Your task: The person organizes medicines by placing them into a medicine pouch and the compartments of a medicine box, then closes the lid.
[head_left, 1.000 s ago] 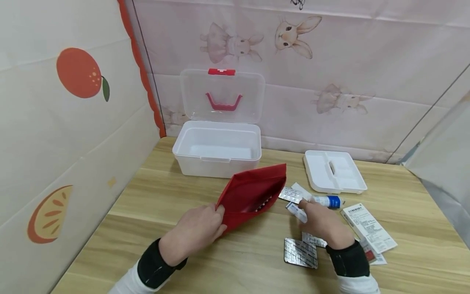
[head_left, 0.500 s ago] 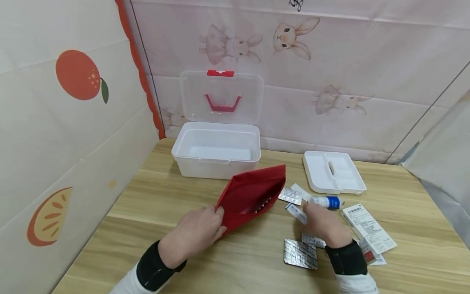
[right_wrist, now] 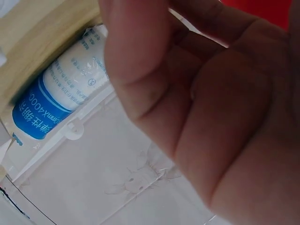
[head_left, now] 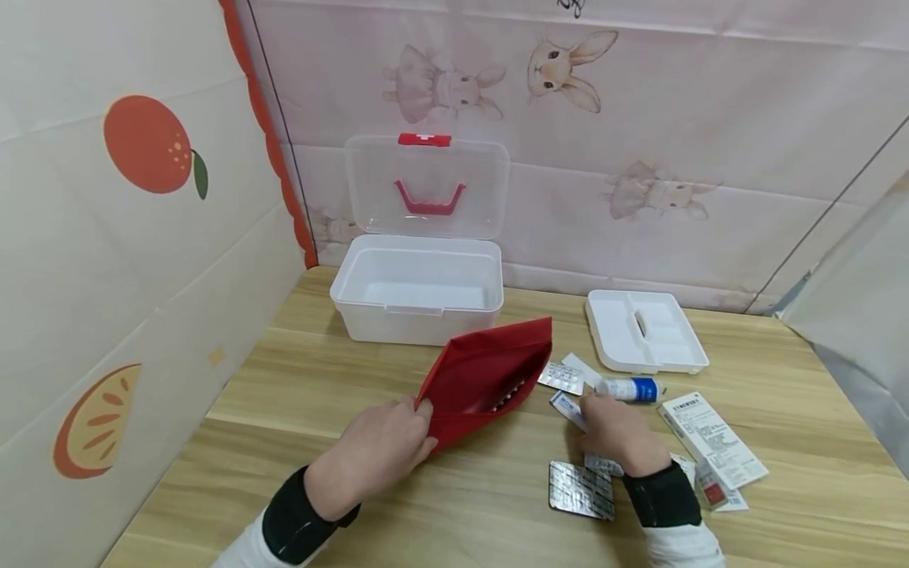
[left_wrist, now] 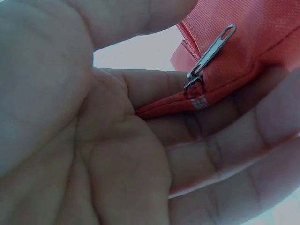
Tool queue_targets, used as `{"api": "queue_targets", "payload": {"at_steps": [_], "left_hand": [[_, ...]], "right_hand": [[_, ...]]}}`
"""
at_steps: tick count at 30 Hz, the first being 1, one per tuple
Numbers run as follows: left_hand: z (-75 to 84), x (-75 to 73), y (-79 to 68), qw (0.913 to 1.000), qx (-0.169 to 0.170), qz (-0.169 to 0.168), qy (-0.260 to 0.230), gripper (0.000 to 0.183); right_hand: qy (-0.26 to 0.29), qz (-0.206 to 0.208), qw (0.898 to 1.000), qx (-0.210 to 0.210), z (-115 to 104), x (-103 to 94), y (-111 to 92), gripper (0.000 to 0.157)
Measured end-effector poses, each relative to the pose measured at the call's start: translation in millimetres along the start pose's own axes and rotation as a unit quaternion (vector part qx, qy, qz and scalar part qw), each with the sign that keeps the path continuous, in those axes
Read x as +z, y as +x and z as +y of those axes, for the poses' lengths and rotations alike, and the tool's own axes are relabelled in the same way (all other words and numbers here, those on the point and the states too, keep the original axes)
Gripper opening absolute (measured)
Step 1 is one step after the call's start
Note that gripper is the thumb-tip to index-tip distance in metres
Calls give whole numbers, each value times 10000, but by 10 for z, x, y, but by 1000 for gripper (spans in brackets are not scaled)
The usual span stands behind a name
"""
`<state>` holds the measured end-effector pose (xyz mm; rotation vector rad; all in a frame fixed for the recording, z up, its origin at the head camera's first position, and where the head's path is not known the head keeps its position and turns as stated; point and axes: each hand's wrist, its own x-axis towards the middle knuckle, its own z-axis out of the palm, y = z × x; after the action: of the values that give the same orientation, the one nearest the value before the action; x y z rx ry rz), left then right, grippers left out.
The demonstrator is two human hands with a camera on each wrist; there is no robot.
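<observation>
In the head view my left hand grips the near corner of a red zip pouch, whose mouth gapes toward the right. The pouch's metal zipper pull hangs beside the fingers in the left wrist view. My right hand reaches down among small medical packs, fingers bent, its fingertips hidden. Close to those fingers lie a small white-and-blue packet and a silver blister pack. A roll of elastic bandage with a blue label lies just beyond the hand. Another silver blister pack is nearer the person.
Behind the pouch stands a white plastic box, its clear lid raised. A white divided tray sits at the back right. A white printed carton lies at the right, over other flat packs. Printed cloth hangs behind the table.
My right hand has shifted slightly left and toward the person, its index finger pulling back from the bandage roll. The left hand and pouch stay almost still.
</observation>
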<state>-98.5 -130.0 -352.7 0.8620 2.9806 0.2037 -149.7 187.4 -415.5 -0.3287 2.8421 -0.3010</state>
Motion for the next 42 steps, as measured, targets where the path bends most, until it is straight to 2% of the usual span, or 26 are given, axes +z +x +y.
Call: {"api": "queue_targets", "payload": {"at_steps": [7,11,15,17,25,30,34,42], "left_hand": [[9,-16,11,9999,-66,-88,-42,33],[12,-25,9,10000,-39,-38,-39,33],[13,-26,-1,10000,-18,-6,-47,34],[12,-24,-4,10000,-11,4,-57,33],[17,-11,-6,10000,-12,27,-34,34],[20,-5,-3,10000,21,74,0,34],[15,0,1,9999,55,99,20,34],[12,10,1,9997,89,196,95,35]], "right_hand": [[625,-242,9974,251,39,-131,-86,38],[581,-543,9961,382,61,-166,-123,34],[420,-648,9967,267,78,-131,-133,27],[366,-602,9974,130,83,-112,-132,29],[610,-833,9946,37,80,-87,-89,31],[687,-603,9958,-111,86,-76,-93,21],[685,-308,9963,-409,68,-100,-134,15],[528,136,9965,-639,-8,-188,-220,22]]}}
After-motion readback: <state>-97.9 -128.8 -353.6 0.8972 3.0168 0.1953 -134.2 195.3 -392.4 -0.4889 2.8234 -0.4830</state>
